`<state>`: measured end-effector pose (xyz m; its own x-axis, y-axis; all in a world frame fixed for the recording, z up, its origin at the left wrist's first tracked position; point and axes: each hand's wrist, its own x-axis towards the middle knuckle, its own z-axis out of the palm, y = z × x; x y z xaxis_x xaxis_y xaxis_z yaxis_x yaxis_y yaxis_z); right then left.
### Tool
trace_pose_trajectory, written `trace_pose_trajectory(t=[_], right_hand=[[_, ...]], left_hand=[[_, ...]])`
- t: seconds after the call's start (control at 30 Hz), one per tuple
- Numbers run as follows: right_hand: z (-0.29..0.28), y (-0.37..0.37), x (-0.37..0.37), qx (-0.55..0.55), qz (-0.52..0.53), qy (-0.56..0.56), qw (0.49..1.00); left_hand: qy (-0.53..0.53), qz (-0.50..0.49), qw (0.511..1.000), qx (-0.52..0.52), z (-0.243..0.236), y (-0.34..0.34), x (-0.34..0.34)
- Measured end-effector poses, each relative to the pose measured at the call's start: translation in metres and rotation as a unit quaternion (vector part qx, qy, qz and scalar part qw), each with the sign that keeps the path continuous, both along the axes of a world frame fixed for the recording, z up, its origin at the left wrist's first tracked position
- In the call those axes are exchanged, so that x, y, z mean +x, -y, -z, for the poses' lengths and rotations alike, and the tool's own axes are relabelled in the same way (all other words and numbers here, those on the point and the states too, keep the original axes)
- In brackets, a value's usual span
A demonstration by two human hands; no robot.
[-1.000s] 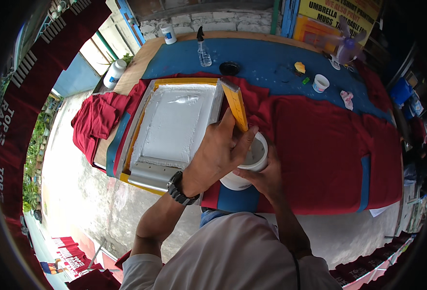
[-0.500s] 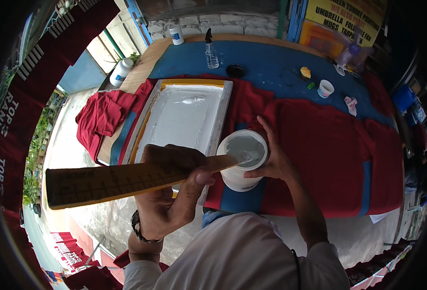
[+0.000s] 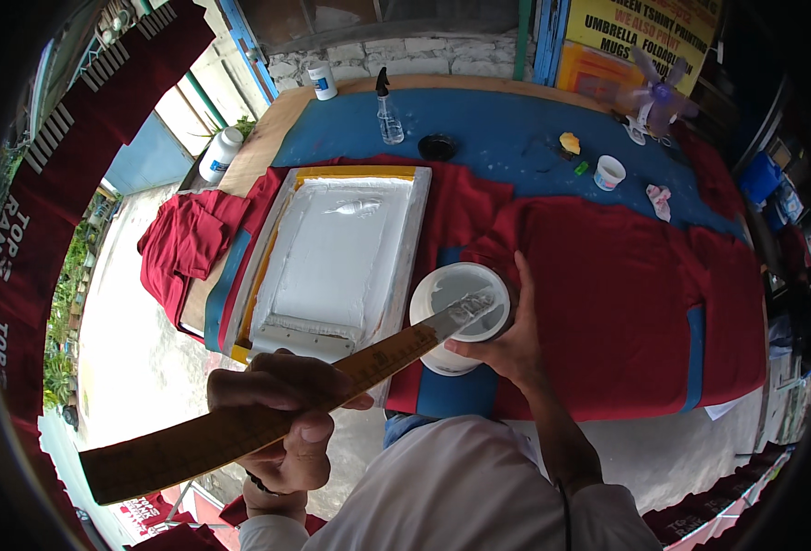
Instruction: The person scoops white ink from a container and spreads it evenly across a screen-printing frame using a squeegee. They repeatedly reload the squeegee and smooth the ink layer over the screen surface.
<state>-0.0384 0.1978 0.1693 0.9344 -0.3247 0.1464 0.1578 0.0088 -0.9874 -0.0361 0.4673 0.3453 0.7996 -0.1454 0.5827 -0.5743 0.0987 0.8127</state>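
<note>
Yellow, the long ruler [image 3: 380, 364] slanted from the closed grip of the left hand [image 3: 286, 413], its white-coated tip at the mouth of a white tub [image 3: 447, 361]. The right hand [image 3: 512, 342] curved around the tub's right side, gripping it. Just left of the tub, a framed screen [image 3: 414, 230] spread with white paste [image 3: 332, 253] lay on red cloth [image 3: 468, 200].

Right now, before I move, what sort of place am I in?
Probably a small garment screen-printing workshop: there's a framed screen coated in white paste, a white tub of pale paste beside it, and dark red garments spread over the work table.
</note>
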Motion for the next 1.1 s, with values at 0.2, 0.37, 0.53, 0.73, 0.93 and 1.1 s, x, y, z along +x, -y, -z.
trace_pose_trajectory(t=[0.2,0.37,0.53,0.73,0.93,1.1], right_hand=[[0.005,-0.006,0.002,0.055,0.016,0.031,0.998],[0.011,-0.020,0.000,0.055,0.026,0.049,0.997],[0.006,-0.015,0.002,0.037,-0.015,0.054,0.998],[-0.011,0.033,0.018,-0.158,-0.148,0.029,0.976],[0.001,0.044,0.031,-0.085,-0.185,0.028,0.979],[0.006,0.032,0.023,-0.033,-0.146,0.048,0.988]], left_hand=[[0.058,0.112,0.990,0.071,0.028,0.031,0.046],[0.029,0.165,0.967,0.191,0.059,0.088,0.091],[-0.009,0.169,0.960,0.223,0.050,0.092,0.101],[0.038,0.092,0.981,0.165,-0.001,0.044,0.067],[0.013,0.049,0.999,0.004,-0.006,0.017,0.025],[0.066,-0.015,0.997,0.040,0.007,-0.004,0.016]])
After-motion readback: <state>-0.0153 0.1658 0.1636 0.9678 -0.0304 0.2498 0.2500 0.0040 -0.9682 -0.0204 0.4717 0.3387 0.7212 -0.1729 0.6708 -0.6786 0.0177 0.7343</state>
